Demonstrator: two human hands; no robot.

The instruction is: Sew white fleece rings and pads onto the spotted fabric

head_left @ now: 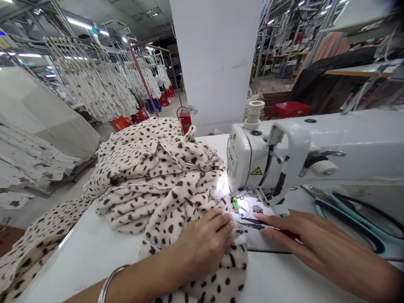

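A cream fabric with dark spots lies heaped on the white sewing table, one end trailing off the left edge. My left hand lies on the fabric's edge with its fingers pressed down, just in front of the needle area. My right hand rests flat on the machine bed, fingers stretched toward the needle, with slim dark tweezers under its fingertips. The white sewing machine stands over both hands, its lamp lighting the needle plate.
Teal-handled scissors lie on the table behind my right hand. A white pillar stands behind the table. Racks of hanging pale garments fill the left background, with red and orange stools on the floor.
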